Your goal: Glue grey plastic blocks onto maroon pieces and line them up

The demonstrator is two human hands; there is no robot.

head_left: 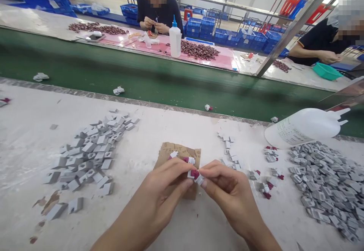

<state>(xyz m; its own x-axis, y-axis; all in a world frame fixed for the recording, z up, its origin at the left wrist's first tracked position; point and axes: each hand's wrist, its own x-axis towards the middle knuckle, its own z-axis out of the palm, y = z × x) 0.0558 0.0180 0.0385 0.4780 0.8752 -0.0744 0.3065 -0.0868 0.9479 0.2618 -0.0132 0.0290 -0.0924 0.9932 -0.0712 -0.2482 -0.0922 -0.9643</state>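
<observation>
My left hand [167, 184] and my right hand [229, 186] meet over a piece of brown cardboard [165, 150]. Between their fingertips is a small grey and dark red part [195, 174], pinched by the left fingers on its left side and by the right fingers at its grey right end [200, 179]. On the cardboard, just beyond my fingers, lie another grey and red part [190, 160] and a white-grey piece [173, 154]. Several small grey and red assemblies [267, 186] lie right of my right hand.
Grey blocks [96, 145] are heaped at left, smaller grey pieces [332, 190] at right. A white bottle [304, 127] leans by the right heap. Beyond, a green belt [159, 86] carries small parts. Two people work across it, near a white bottle with a blue tip [175, 40].
</observation>
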